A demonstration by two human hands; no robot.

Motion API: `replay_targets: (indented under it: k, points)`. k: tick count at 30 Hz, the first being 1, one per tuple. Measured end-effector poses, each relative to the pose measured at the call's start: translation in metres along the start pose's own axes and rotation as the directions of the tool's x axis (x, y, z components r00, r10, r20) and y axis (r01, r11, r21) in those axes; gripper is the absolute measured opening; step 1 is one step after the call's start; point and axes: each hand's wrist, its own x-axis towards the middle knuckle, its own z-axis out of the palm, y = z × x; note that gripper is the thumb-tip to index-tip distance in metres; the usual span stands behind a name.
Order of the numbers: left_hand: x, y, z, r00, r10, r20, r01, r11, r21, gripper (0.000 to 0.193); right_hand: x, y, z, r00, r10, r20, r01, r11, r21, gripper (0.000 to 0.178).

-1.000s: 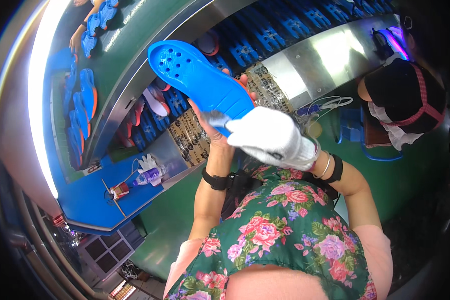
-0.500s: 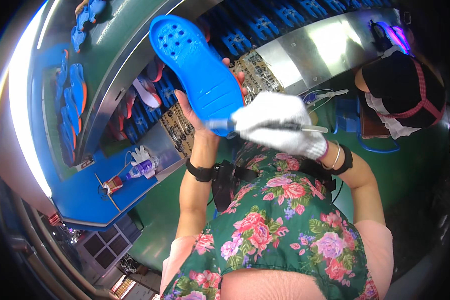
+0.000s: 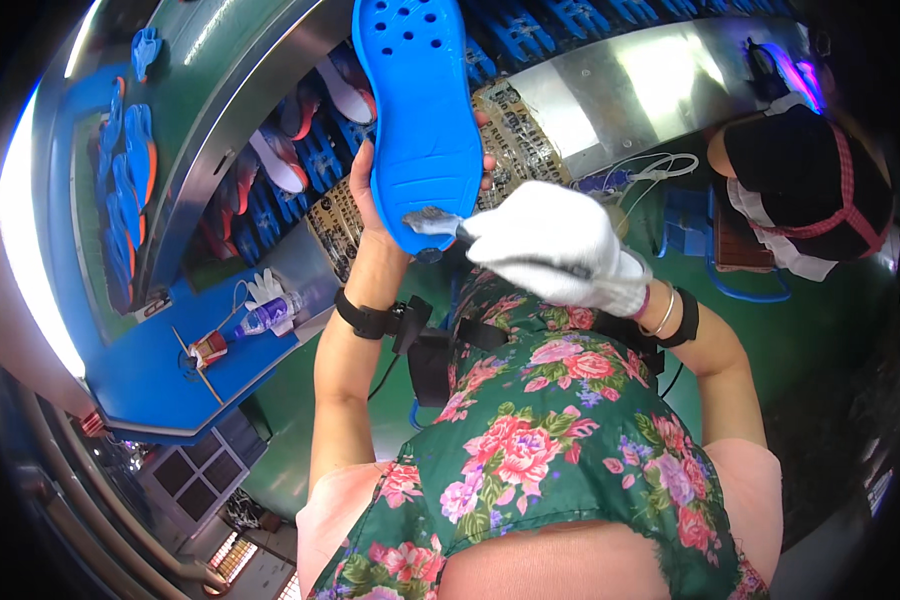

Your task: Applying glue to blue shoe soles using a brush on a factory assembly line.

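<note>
A blue shoe sole [image 3: 420, 130] with holes at its upper end and grooves lower down is held up by my bare left hand [image 3: 367, 200]. The thumb lies along its left edge, and fingertips show at the right edge. My right hand [image 3: 555, 250], in a white knitted glove, is closed round the handle of a brush [image 3: 432, 221]. The dark, wet-looking bristles lie on the rounded lower end of the sole. Most of the handle is hidden by the glove.
Beyond the sole run blue racks [image 3: 525, 40] and shoe parts along a metal-edged conveyor [image 3: 610, 85], with taped cardboard [image 3: 520, 130] on its edge. More blue-orange soles [image 3: 130, 180] lie at left, above a blue table [image 3: 150, 385] bearing a bottle [image 3: 265, 315]. A co-worker [image 3: 810, 180] sits at right.
The sole has swung more upright and shifted right and away from me. My left forearm has moved left. The brush, smeared by motion before, now shows its bristles on the sole's lower end.
</note>
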Motion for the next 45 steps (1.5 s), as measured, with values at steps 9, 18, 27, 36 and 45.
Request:
replay_targets:
  k: [9,18,27,36,45]
  points:
    - [0.008,0.008,0.006,0.986,-0.153,0.066,0.138,0.971,0.194,0.115,0.0,-0.008,-0.009,0.985,0.151,0.088,-0.164,0.971,0.172,0.015]
    - [0.016,0.021,0.002,0.939,-0.311,0.15,0.282,0.941,0.185,0.093,-0.005,-0.009,-0.008,0.969,-0.08,0.235,0.086,0.996,-0.013,0.028]
    - [0.021,0.027,-0.006,0.938,-0.314,0.145,0.297,0.947,0.124,0.091,0.002,-0.003,-0.006,0.976,0.04,0.213,-0.071,0.988,0.138,0.019]
    - [0.019,0.02,-0.016,0.964,-0.218,0.155,0.229,0.972,-0.054,0.094,0.001,-0.004,-0.005,0.91,0.407,0.084,-0.401,0.807,0.432,0.015]
    - [-0.001,-0.011,-0.014,0.958,-0.287,0.0,0.286,0.953,-0.099,0.096,0.069,0.053,-0.081,0.97,-0.204,-0.135,0.112,0.86,-0.497,0.022]
